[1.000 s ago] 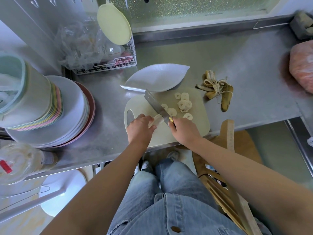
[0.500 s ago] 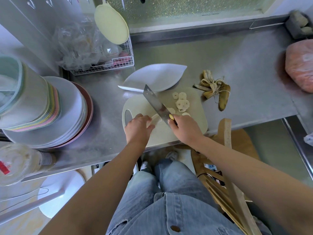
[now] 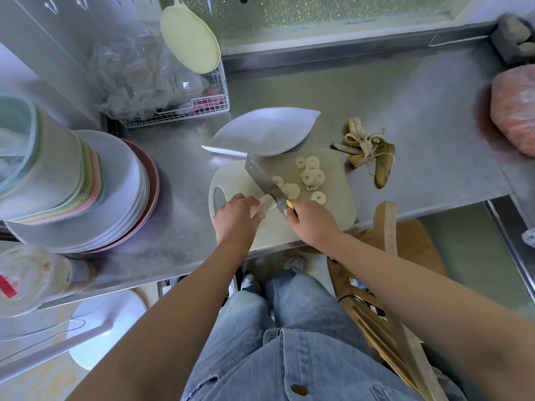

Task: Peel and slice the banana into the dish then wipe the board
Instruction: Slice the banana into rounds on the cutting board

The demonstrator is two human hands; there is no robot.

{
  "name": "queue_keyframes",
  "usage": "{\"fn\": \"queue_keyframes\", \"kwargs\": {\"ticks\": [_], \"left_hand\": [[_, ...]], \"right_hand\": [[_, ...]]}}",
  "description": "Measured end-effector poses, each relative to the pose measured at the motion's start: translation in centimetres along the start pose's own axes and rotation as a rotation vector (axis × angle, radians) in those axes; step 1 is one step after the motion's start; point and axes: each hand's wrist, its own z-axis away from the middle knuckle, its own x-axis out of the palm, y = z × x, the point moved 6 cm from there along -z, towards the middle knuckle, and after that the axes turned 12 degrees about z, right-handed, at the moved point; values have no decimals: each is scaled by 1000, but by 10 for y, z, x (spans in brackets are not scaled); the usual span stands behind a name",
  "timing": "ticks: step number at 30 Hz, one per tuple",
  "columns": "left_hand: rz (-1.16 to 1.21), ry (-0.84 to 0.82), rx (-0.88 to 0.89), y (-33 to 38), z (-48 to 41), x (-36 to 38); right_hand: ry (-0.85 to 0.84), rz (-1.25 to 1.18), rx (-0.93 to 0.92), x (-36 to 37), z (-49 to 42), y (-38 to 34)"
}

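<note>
Slicing: L hand [image 3: 236,219] pinches banana stub [image 3: 265,204], R hand [image 3: 312,224] grips cleaver [image 3: 260,178]; next: last cuts, blade clear of L hand.

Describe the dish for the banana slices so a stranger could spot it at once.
On the steel counter, find the pale cutting board. At its far edge sits the dish, white and leaf-shaped with pointed ends. The stacked plates to the left are round; this one stands alone.
</note>
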Motion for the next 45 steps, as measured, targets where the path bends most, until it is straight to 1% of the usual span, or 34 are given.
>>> {"fn": "queue_keyframes", "kwargs": {"ticks": [5, 9, 11, 16, 26, 31, 38, 45], "left_hand": [[11, 3, -5, 0, 1, -1], [18, 4, -11, -1, 0, 0], [14, 0, -13, -1, 0, 0], [9, -3, -16, -1, 0, 0], [6, 3, -24, 1, 1, -2], [3, 0, -15, 2, 2, -2], [18, -24, -5, -7, 9, 1], [14, -13, -6, -6, 8, 1]], "right_hand": [[6, -5, -7, 3, 3, 1], [93, -41, -2, -13, 4, 4], [110, -46, -15, -20, 3, 4], [64, -37, -53, -24, 4, 1], [31, 40, -45, -9, 4, -5], [-12, 51, 8, 4, 1, -4], [81, -43, -20, -16, 6, 3], [84, -52, -64, -21, 5, 1]]}}
